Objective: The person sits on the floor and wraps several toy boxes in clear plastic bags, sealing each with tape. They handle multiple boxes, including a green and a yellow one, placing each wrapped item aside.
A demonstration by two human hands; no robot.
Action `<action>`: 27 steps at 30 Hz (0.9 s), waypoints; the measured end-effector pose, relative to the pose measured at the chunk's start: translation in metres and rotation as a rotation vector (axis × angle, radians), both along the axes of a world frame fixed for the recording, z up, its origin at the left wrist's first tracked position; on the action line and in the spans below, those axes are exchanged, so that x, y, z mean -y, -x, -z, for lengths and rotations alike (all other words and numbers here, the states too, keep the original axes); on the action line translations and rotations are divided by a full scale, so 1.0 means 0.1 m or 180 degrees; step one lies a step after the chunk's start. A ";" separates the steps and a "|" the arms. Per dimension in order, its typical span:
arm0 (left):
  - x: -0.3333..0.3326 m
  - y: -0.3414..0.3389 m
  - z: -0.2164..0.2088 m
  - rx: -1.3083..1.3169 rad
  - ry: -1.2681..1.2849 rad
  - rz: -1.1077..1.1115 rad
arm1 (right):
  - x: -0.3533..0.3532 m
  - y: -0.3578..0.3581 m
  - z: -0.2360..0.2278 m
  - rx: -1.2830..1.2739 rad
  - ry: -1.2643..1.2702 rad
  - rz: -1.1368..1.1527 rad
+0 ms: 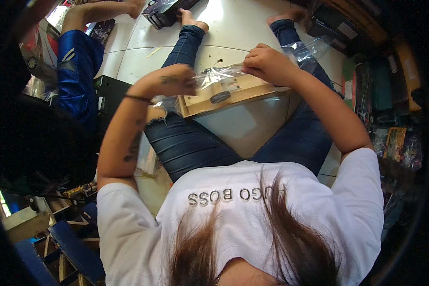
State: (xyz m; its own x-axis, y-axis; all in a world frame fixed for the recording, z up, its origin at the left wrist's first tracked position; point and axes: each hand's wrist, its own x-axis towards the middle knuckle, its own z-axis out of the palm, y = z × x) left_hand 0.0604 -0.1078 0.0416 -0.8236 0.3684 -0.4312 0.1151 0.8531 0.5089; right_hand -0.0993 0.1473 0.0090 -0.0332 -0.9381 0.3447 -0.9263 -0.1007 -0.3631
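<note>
A strip of clear plastic sheet (219, 73) stretches between my two hands above my lap. My left hand (176, 80), somewhat smeared by motion, is closed on its left end. At the other end, my right hand (267, 64) grips the plastic with bent fingers, and a loose part trails past that wrist. Just below and behind the plastic is a pale wooden piece (238, 99) with dark round wheels, like a toy vehicle. It sits tilted between my spread legs, and the plastic partly covers it. Whether it lies inside the plastic I cannot tell.
Another person's leg in blue shorts (76, 71) is at the left, beside a black box (110, 97). A dark printed box (164, 12) lies on the tiled floor (233, 28) beyond my foot. Boxes and plastic-wrapped packets (396, 145) line the right side.
</note>
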 end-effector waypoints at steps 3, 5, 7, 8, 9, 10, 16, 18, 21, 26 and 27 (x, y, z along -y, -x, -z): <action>0.65 -0.60 -0.16 0.0843 -0.0346 -0.1481 | -0.02 0.04 -0.06 0.0237 -0.0208 0.0047; 0.90 -0.91 -0.31 0.0765 -0.0627 -0.1647 | 0.01 0.03 -0.06 0.0334 -0.0206 0.0004; 0.87 -0.98 -0.43 0.0425 0.0351 -0.2097 | 0.04 0.03 -0.02 0.0487 -0.0163 -0.0093; 0.75 -0.94 -0.46 0.0247 0.1330 -0.2367 | 0.05 0.04 0.00 0.0486 -0.0278 -0.0072; 0.55 -0.82 -0.46 -0.0944 0.1489 -0.2154 | 0.06 0.04 0.03 0.0483 -0.0226 -0.0089; 0.31 -0.67 -0.41 -0.1946 0.1990 -0.2246 | 0.07 0.06 0.04 0.0481 -0.0026 -0.0155; -0.73 0.20 0.14 -0.1595 -0.0225 -0.0931 | 0.07 0.08 -0.03 0.0847 -0.0348 -0.0178; -0.71 0.28 0.19 -0.0935 -0.0698 -0.1429 | 0.06 0.02 -0.09 0.0573 -0.0698 0.0199; -0.63 0.37 0.19 -0.0350 -0.1102 -0.1737 | 0.01 -0.14 -0.10 -0.0763 0.0405 0.0498; -0.70 0.50 0.16 0.0401 -0.0981 -0.1990 | -0.07 -0.33 0.10 -0.1893 0.0925 0.0706; -0.72 0.50 0.16 0.0138 -0.0730 -0.1793 | -0.07 -0.32 0.13 -0.1802 0.0520 0.0612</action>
